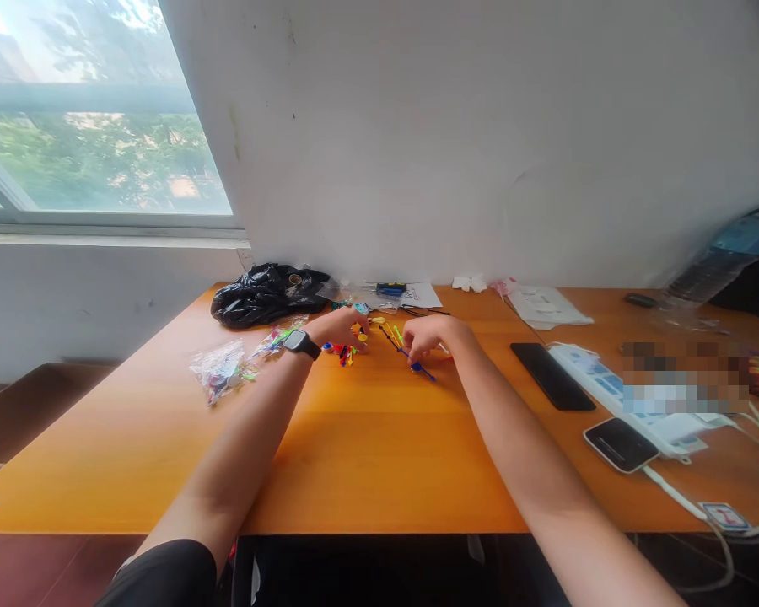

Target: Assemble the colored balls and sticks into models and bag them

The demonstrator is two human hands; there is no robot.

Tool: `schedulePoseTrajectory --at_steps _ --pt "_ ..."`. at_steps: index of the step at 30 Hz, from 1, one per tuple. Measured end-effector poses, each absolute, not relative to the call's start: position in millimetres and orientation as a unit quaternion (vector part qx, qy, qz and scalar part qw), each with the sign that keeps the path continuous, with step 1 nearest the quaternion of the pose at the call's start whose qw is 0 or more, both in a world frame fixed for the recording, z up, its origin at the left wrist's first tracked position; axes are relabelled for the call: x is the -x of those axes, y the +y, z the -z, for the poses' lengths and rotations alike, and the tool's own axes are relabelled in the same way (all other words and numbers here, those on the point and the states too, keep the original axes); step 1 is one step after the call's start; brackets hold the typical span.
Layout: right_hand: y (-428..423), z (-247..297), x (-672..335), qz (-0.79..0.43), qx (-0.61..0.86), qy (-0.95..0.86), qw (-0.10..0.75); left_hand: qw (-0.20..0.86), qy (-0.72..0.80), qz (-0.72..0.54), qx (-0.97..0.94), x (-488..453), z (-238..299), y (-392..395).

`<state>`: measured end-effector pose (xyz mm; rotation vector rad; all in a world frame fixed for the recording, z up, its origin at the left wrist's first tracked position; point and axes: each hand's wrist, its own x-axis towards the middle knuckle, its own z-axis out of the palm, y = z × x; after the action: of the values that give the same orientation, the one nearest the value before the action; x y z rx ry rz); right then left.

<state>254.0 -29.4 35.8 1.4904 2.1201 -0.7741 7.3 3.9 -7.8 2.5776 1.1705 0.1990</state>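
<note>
My left hand (pixel 347 325), with a dark watch (pixel 302 343) on its wrist, reaches over a pile of small coloured plastic pieces (pixel 345 352). Its fingers are bent down and closed; what they pinch, if anything, is too small to make out. A little yellow piece (pixel 363 337) shows at the fingertips. To the right, my right hand (pixel 422 337) points downward, its fingers closed on a thin blue plastic stick (pixel 425 372) that lies slanted on the table. Thin yellow and green sticks (pixel 393 334) lie between the two hands.
Clear bags of coloured parts (pixel 221 371) lie left of my left forearm. Behind are a black plastic bag (pixel 269 293), a blue-handled tool (pixel 390 289) and papers (pixel 421 295). At right lie a black phone (pixel 551 376), a white power strip (pixel 626 405) and a dark rounded device (pixel 620 444).
</note>
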Motion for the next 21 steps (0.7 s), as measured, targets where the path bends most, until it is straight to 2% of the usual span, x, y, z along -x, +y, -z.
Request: schedulePoseTrajectory --at_steps 5,11,21 --pt "-30.4 -33.9 -254.9 0.286 -0.545 0.744 0.258 0.14 0.391 -0.097 -0.905 -3.8 12.8 10.9" --pt "-28.0 -29.6 -254.3 0.299 -0.536 0.755 0.231 0.132 0.384 -0.11 -0.907 -2.6 15.0 12.8" --pt "-24.8 -31.7 -257.3 0.298 -0.485 0.819 0.071 0.147 0.39 -0.105 -0.903 -1.1 19.2 14.4"
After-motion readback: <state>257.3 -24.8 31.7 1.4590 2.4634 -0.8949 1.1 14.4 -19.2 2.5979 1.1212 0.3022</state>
